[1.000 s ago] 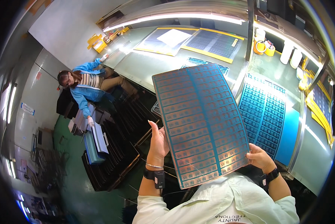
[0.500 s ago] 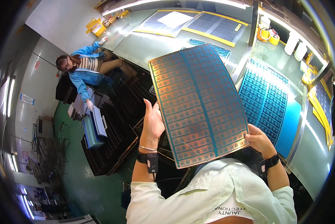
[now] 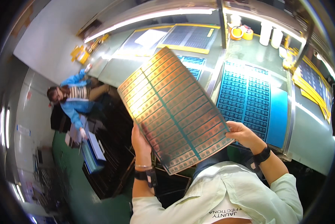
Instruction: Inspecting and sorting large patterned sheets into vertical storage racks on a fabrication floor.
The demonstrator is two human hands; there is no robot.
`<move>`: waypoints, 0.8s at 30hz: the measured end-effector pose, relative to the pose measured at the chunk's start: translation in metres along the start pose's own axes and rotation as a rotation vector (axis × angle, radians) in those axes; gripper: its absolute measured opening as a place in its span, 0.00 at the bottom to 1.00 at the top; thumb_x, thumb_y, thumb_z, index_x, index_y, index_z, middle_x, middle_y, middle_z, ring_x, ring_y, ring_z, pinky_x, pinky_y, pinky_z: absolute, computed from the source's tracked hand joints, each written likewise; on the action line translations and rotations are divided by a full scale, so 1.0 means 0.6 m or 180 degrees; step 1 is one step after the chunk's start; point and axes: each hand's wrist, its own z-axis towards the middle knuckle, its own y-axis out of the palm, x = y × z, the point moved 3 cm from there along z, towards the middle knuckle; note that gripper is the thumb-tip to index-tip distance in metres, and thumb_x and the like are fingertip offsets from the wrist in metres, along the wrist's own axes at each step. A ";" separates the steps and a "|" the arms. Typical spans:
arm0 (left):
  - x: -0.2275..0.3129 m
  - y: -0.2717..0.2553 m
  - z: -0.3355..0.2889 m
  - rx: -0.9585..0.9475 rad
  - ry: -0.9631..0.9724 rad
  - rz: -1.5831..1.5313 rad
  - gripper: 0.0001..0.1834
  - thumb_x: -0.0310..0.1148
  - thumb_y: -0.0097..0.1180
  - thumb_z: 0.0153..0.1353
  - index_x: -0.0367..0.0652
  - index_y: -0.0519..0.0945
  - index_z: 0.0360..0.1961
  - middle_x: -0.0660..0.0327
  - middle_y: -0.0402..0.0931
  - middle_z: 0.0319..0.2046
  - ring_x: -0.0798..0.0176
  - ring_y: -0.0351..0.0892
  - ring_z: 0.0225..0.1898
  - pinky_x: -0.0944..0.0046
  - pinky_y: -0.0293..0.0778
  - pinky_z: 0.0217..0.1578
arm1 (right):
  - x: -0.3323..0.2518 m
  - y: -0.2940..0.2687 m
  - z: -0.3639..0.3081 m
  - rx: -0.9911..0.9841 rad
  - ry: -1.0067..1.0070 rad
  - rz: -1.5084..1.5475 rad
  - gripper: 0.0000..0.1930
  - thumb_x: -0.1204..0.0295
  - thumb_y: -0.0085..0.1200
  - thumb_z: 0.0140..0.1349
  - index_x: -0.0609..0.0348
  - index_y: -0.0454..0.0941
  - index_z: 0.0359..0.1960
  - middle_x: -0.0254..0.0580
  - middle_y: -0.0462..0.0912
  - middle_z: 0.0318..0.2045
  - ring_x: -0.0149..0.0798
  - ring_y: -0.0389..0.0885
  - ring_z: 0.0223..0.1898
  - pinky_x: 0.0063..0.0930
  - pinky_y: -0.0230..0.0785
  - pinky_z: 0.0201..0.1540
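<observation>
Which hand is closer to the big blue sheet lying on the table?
The right hand. It grips the tilted circuit panel by its right edge, next to the blue sheet. The left hand holds the panel's other edge, farther away.

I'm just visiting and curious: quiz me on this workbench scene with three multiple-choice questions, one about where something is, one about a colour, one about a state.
1. Where is the blue panel?
A. flat on the workbench
B. on the floor
C. in a co-worker's hands

2. What colour are the tape rolls at the bench's back?
A. red
B. yellow
C. black

3. How is the large circuit sheet held?
A. by one hand
B. lying unheld
C. lifted by both hands

Answers: 1 A, it lies on the bench surface. 2 B, both look yellow. 3 C, left hand and right hand grip its lower edges.
</observation>
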 end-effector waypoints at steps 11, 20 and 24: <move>0.020 0.008 -0.036 -0.0095 0.0896 0.0265 0.16 0.44 0.42 0.68 0.43 0.72 0.44 0.65 0.74 0.39 0.68 0.75 0.39 0.68 0.74 0.39 | -0.006 0.008 -0.013 -0.0109 -0.0212 -0.0243 0.19 0.86 0.46 0.58 0.67 0.69 0.53 0.39 0.77 0.45 0.28 0.74 0.46 0.22 0.64 0.52; 0.032 0.004 -0.034 0.0310 0.0460 0.0910 0.35 0.57 0.35 0.66 0.39 0.58 0.62 0.53 0.59 0.61 0.54 0.60 0.60 0.53 0.56 0.60 | -0.093 0.083 -0.049 0.0125 -0.0016 -0.2206 0.17 0.83 0.48 0.58 0.62 0.73 0.50 0.45 0.80 0.42 0.32 0.77 0.44 0.26 0.70 0.46; 0.034 0.020 -0.011 -0.0860 0.0419 0.0101 0.36 0.58 0.28 0.66 0.42 0.54 0.65 0.52 0.58 0.62 0.53 0.56 0.63 0.51 0.52 0.62 | -0.111 0.138 -0.060 -0.0250 -0.1976 -0.2897 0.23 0.84 0.50 0.53 0.52 0.74 0.52 0.44 0.77 0.50 0.47 0.75 0.51 0.35 0.67 0.56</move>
